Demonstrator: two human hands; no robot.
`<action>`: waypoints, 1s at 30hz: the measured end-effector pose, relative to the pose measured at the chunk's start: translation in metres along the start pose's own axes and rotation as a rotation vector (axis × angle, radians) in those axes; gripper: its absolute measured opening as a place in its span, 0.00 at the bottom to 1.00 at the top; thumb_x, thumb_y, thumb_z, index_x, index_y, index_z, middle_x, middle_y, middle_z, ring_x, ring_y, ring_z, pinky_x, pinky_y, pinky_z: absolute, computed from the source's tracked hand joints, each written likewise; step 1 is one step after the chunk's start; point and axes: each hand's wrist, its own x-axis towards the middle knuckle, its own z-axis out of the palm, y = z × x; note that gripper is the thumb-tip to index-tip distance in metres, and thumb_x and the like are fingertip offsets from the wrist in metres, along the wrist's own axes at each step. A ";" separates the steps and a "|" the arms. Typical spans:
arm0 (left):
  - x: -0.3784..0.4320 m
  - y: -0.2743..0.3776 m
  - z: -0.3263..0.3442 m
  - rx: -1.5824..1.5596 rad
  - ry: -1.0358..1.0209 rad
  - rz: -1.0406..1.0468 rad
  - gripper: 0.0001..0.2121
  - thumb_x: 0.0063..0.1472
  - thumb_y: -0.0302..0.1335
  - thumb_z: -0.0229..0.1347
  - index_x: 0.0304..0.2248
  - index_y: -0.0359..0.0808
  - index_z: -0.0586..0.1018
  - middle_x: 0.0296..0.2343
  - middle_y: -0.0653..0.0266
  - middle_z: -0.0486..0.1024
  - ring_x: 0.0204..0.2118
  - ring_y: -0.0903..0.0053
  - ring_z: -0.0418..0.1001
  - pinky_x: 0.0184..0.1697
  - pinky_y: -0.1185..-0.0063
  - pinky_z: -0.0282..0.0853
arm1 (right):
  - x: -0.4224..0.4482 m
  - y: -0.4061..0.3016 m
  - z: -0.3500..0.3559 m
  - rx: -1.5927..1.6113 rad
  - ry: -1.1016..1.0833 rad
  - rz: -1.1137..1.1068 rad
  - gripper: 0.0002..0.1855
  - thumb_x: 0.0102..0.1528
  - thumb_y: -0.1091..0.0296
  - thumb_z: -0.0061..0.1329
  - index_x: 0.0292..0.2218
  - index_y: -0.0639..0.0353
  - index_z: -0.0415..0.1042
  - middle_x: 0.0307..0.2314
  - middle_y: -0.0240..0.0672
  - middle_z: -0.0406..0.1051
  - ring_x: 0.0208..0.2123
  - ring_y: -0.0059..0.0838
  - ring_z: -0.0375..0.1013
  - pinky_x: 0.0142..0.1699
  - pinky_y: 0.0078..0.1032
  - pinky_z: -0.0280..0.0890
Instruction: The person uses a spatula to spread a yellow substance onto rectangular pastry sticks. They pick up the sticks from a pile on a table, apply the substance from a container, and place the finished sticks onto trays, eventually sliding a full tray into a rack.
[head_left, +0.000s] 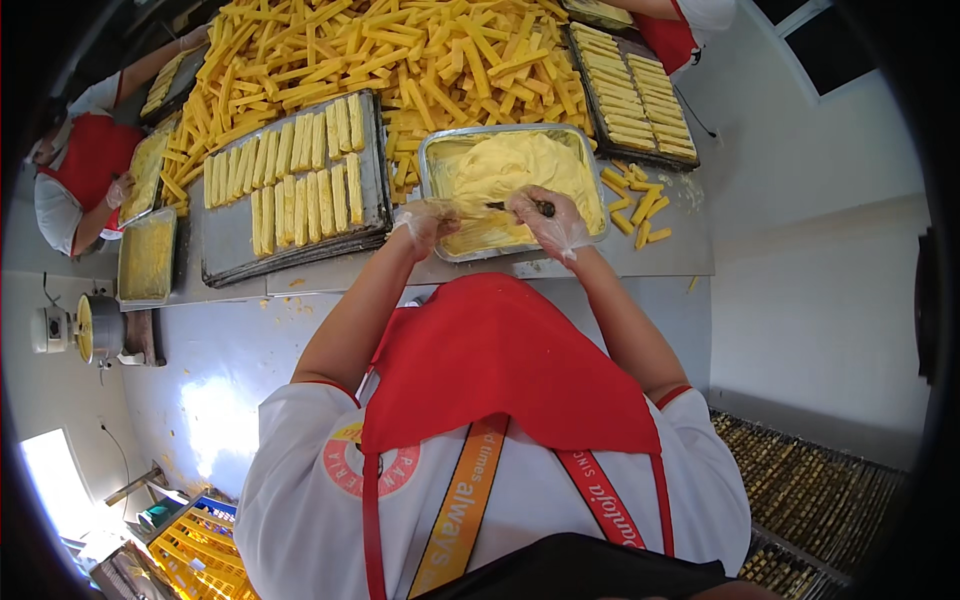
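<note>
In front of me, a metal pan (594, 187) holds a mound of pale yellow cream (525, 161). My left hand (426, 225), in a clear plastic glove, grips one end of a cream-smeared stick (472, 208) over the pan's left side. Wrapped around a dark-handled spreading tool (546, 209) is my right hand (551, 221), gloved likewise. The tool points left toward the stick; its blade is mostly hidden by cream and fingers. To the left, a dark baking tray (300, 259) on a stack carries two rows of coated sticks (300, 206).
Uncoated yellow sticks (315, 60) form a large heap behind the pan. Loose sticks (637, 202) and a filled tray (630, 90) lie right. Co-workers stand at far left (97, 165) and upper right (667, 37). Another pan (146, 251) sits at the table's left end.
</note>
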 end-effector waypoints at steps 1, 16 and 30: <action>0.005 -0.006 -0.005 0.186 -0.009 0.111 0.08 0.54 0.23 0.54 0.34 0.30 0.76 0.26 0.60 0.75 0.27 0.74 0.74 0.34 0.77 0.72 | 0.005 0.001 -0.005 -0.383 0.019 0.039 0.20 0.55 0.49 0.47 0.39 0.55 0.75 0.30 0.45 0.74 0.32 0.39 0.74 0.39 0.28 0.67; -0.006 -0.013 -0.005 1.021 0.034 0.871 0.27 0.45 0.20 0.56 0.49 0.38 0.69 0.34 0.53 0.75 0.36 0.61 0.74 0.39 0.74 0.70 | 0.005 -0.010 -0.001 -0.413 0.013 -0.095 0.18 0.54 0.52 0.47 0.37 0.58 0.75 0.24 0.43 0.73 0.25 0.37 0.71 0.33 0.27 0.66; -0.083 0.101 -0.191 0.584 1.191 0.859 0.25 0.51 0.25 0.59 0.50 0.36 0.69 0.28 0.65 0.74 0.27 0.79 0.70 0.33 0.79 0.67 | 0.002 0.016 -0.014 -0.353 0.009 0.042 0.22 0.55 0.48 0.45 0.35 0.62 0.75 0.22 0.44 0.73 0.26 0.36 0.72 0.34 0.29 0.65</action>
